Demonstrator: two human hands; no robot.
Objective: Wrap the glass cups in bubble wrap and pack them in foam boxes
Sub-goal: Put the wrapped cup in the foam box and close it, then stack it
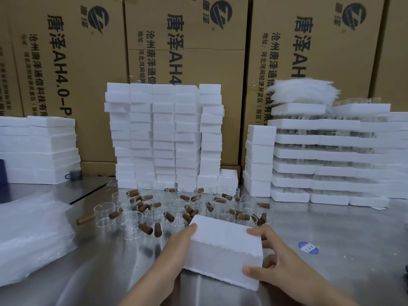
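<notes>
A closed white foam box (223,246) sits on the steel table in front of me. My left hand (178,246) grips its left end, thumb on top. My right hand (278,259) grips its right end, thumb on the near corner and fingers round the far side. Behind the box stand several clear glass cups with brown wooden handles (176,208), crowded together. A stack of bubble wrap sheets (31,235) lies at the left.
Tall stacks of empty foam boxes (163,133) rise behind the cups, with more foam pieces at the far left (39,149). Foam trays of glassware (331,151) are piled at the right. Cardboard cartons (187,40) wall off the back. A blue sticker (308,247) lies on the table.
</notes>
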